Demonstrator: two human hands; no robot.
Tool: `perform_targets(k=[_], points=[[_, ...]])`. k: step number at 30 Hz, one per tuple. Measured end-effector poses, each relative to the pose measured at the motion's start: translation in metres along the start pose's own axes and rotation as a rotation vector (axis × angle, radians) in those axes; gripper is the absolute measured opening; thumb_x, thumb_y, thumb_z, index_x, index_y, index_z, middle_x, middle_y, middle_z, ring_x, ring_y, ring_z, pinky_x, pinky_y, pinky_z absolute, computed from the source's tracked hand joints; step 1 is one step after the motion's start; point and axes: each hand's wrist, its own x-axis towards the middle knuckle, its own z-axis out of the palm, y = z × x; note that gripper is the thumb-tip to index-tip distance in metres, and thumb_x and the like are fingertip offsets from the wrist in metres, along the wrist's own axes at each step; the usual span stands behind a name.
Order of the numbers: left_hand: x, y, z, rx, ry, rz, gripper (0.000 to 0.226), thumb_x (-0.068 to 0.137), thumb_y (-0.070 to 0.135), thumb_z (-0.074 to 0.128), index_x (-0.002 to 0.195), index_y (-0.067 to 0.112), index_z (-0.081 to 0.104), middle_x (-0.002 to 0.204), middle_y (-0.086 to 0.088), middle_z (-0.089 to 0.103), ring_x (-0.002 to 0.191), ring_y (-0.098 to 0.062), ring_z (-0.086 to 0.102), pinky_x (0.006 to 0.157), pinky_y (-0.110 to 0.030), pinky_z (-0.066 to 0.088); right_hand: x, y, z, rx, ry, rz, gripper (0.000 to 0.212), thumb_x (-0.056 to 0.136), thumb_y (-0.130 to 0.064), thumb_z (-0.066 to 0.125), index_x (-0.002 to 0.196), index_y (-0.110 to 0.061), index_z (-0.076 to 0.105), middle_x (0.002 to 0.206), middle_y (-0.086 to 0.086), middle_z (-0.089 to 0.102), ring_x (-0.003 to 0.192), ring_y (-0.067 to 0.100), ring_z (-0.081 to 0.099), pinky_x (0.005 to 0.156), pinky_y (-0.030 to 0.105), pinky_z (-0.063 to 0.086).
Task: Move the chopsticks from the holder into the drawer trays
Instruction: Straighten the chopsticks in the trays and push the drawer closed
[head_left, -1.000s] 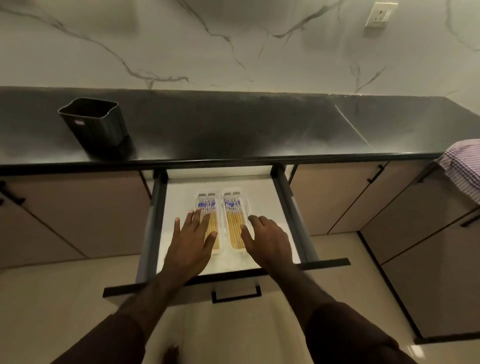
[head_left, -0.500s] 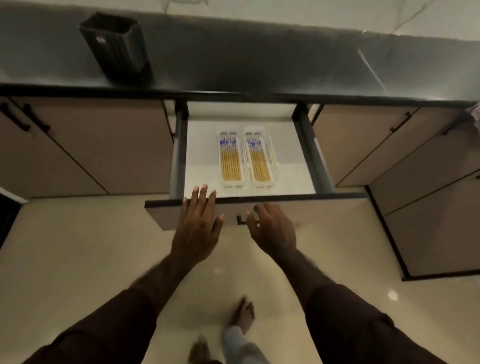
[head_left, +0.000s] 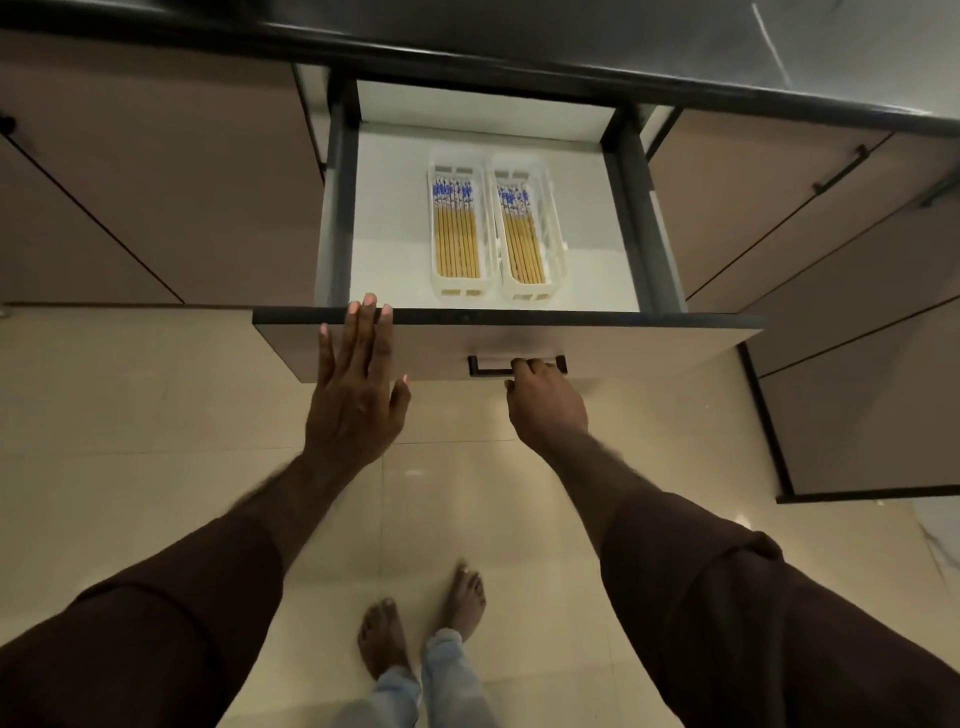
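Resting flat and spread against the open beige drawer front (head_left: 649, 348), the left hand (head_left: 358, 395) holds nothing; the right hand (head_left: 545, 400) curls its fingers on the black bar handle (head_left: 491, 366). Beyond both hands, yellow blue-tipped chopsticks (head_left: 457, 236) fill two white slotted plastic trays (head_left: 553, 228).

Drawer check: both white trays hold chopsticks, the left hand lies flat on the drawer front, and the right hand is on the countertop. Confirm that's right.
Not quite. The head view shows the right hand at the drawer handle, not the countertop. The rest holds.
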Motion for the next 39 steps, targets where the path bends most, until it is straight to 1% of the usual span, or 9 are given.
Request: perform_targets(k=[5,9,12,17,22,27,32,36,39], points=[[0.008,0.003,0.009,0.0,0.085,0.037,0.084,0.087,0.018,0.062,0.152,0.003,0.009,0.159,-0.02,0.012,0.149,-0.034,0.011,0.12,-0.053,0.007,0.014,0.007,0.017,-0.008,-0.1,0.041,0.035,0.094,-0.015,0.06,0.129,-0.01,0.056,0.12,0.012,0.064,0.112,0.029,0.058,0.084,0.039,0.053],[0.017,0.008,0.015,-0.012,0.115,0.008,0.081,0.09,0.025,0.056,0.152,0.004,0.009,0.159,-0.019,0.013,0.149,-0.034,0.011,0.121,-0.05,0.005,0.022,0.011,0.021,-0.03,-0.099,0.055,0.029,0.089,-0.014,0.068,0.118,-0.012,0.065,0.104,0.01,0.069,0.09,0.025,0.067,0.077,0.035,0.056],[0.029,0.01,0.02,-0.002,0.109,-0.014,0.08,0.09,0.026,0.056,0.152,0.003,0.011,0.16,-0.019,0.014,0.149,-0.034,0.01,0.121,-0.047,0.002,0.03,0.014,0.019,-0.044,-0.127,0.056,0.027,0.089,-0.016,0.068,0.116,-0.013,0.065,0.1,0.009,0.069,0.085,0.022,0.067,0.076,0.033,0.056],[0.054,0.011,0.024,0.049,0.097,-0.03,0.082,0.085,0.017,0.056,0.152,0.002,0.01,0.159,-0.02,0.016,0.149,-0.035,0.012,0.12,-0.054,0.008,0.051,0.016,0.014,-0.051,-0.154,0.031,0.022,0.09,-0.015,0.067,0.112,-0.012,0.066,0.099,0.009,0.069,0.087,0.022,0.067,0.08,0.035,0.057],[0.082,0.017,0.026,0.087,0.071,-0.055,0.079,0.084,0.015,0.056,0.15,-0.003,0.017,0.158,-0.019,0.013,0.147,-0.038,0.016,0.118,-0.058,0.013,0.085,0.018,0.006,-0.056,-0.161,0.033,0.022,0.089,-0.014,0.068,0.111,-0.011,0.068,0.1,0.011,0.07,0.089,0.025,0.068,0.081,0.036,0.054],[0.115,0.012,0.033,0.123,0.049,-0.066,0.081,0.084,0.02,0.052,0.151,-0.003,0.01,0.159,-0.018,0.008,0.148,-0.038,0.012,0.118,-0.058,0.008,0.118,0.019,-0.001,-0.037,-0.167,0.03,0.023,0.087,-0.013,0.07,0.109,-0.009,0.067,0.098,0.011,0.069,0.087,0.024,0.067,0.077,0.034,0.052],[0.151,0.001,0.038,0.114,0.044,-0.068,0.081,0.084,0.017,0.051,0.151,-0.003,0.01,0.159,-0.023,0.014,0.148,-0.036,0.011,0.117,-0.061,0.01,0.15,0.018,-0.005,-0.078,-0.164,0.022,0.022,0.086,-0.011,0.071,0.108,-0.008,0.067,0.096,0.011,0.07,0.085,0.024,0.067,0.071,0.032,0.048],[0.182,-0.01,0.045,0.081,0.056,-0.057,0.082,0.084,0.016,0.052,0.151,-0.002,0.008,0.159,-0.021,0.013,0.149,-0.035,0.01,0.117,-0.062,0.01,0.183,0.018,-0.011,-0.079,-0.187,0.022,0.025,0.086,-0.013,0.072,0.109,-0.009,0.067,0.097,0.01,0.069,0.086,0.023,0.067,0.076,0.033,0.051],[0.206,-0.023,0.051,0.055,0.061,-0.039,0.083,0.083,0.018,0.052,0.151,-0.001,0.009,0.16,-0.02,0.012,0.149,-0.035,0.011,0.119,-0.058,0.006,0.211,0.016,-0.019,-0.071,-0.19,0.036,0.024,0.087,-0.014,0.071,0.11,-0.009,0.067,0.1,0.012,0.069,0.09,0.025,0.067,0.08,0.035,0.053]])
